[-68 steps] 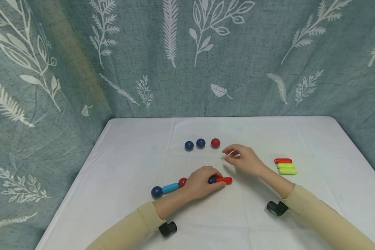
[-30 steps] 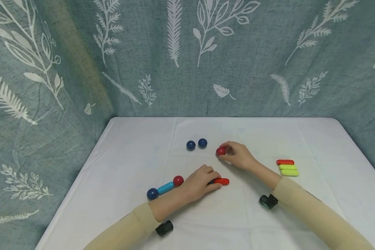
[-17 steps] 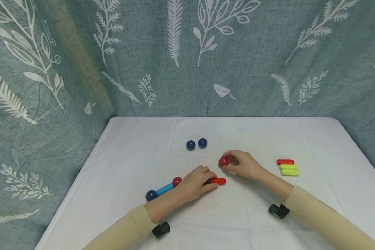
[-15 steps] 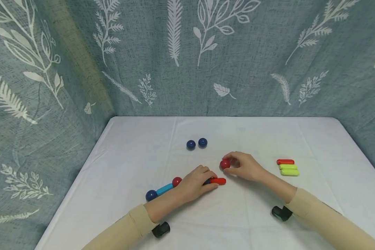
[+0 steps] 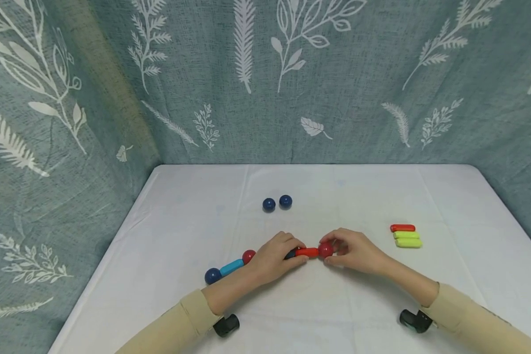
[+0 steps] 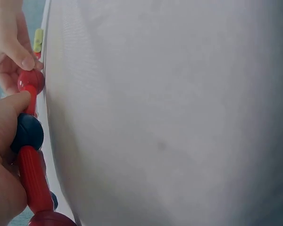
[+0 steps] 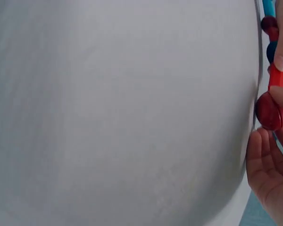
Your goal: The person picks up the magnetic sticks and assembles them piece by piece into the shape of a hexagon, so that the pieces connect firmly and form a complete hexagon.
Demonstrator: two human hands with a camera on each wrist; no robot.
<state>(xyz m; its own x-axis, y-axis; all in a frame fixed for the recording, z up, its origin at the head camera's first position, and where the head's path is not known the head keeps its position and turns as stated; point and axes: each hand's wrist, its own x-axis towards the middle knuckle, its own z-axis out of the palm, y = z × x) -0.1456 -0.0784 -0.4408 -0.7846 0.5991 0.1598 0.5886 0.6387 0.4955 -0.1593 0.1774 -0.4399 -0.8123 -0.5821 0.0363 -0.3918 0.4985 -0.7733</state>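
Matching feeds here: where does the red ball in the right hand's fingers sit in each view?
Head: red ball, right of centre, lower half.
Left wrist: red ball, far left, upper half.
Right wrist: red ball, far right, about mid-height.
Shared landmark: the red rod meeting it.

Balls (image 5: 325, 250) glossy, smooth plastic; rods (image 5: 232, 267) smooth plastic; tablecloth (image 5: 194, 211) matt cloth; curtain (image 5: 358, 105) rough-woven, matt.

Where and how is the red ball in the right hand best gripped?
Probably across its widest part, thumb near and fingers far, from the right, as the right hand does: the red ball is round and the red rod occupies its left side.
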